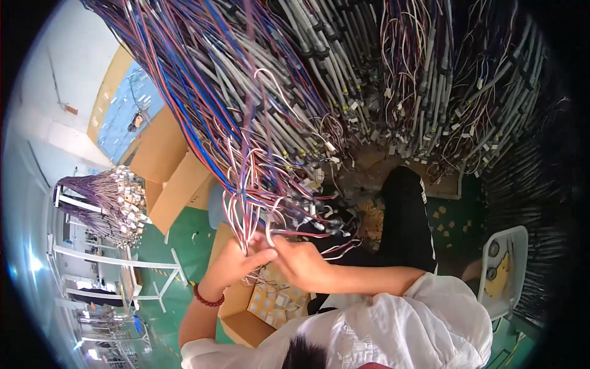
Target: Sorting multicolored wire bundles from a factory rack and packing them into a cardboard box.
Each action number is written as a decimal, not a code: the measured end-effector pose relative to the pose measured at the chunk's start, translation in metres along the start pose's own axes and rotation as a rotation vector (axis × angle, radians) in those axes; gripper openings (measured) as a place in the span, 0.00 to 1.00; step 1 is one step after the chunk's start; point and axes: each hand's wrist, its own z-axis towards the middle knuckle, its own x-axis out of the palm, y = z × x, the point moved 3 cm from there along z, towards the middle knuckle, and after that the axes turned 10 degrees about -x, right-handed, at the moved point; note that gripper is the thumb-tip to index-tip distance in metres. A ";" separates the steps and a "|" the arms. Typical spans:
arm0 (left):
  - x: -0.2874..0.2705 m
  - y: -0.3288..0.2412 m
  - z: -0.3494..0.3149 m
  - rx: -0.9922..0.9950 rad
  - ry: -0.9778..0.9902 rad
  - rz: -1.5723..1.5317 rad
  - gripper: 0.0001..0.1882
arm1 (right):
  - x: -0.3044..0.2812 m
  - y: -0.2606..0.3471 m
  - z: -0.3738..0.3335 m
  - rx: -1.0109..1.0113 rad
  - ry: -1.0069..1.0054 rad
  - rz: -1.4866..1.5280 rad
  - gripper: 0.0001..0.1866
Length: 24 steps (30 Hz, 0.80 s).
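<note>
While wires [247,226] hang in a thick bundle, a worker's left hand [239,261] clamps their pale ends, seemingly to keep them gathered; the right hand [301,264] meets them (whether its grip is closed, one cannot tell) near an open cardboard box [246,329].

Head view: fisheye lens worn on the head, facing steeply downward. Left hand [236,263] and right hand [305,265] lie near centre at close range; wires [215,86] span the top; rack [153,264] stands farther off, left.
</note>
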 end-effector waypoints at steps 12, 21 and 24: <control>-0.011 0.036 0.001 -0.063 0.140 -0.523 0.10 | -0.003 0.008 0.014 -0.117 0.305 -0.189 0.25; -0.025 0.047 0.001 0.183 -0.078 -0.481 0.11 | -0.137 -0.055 0.129 -0.082 -0.415 -0.125 0.15; -0.021 0.039 0.007 0.122 0.031 -0.633 0.12 | -0.130 -0.107 0.169 -0.173 -0.295 -0.029 0.23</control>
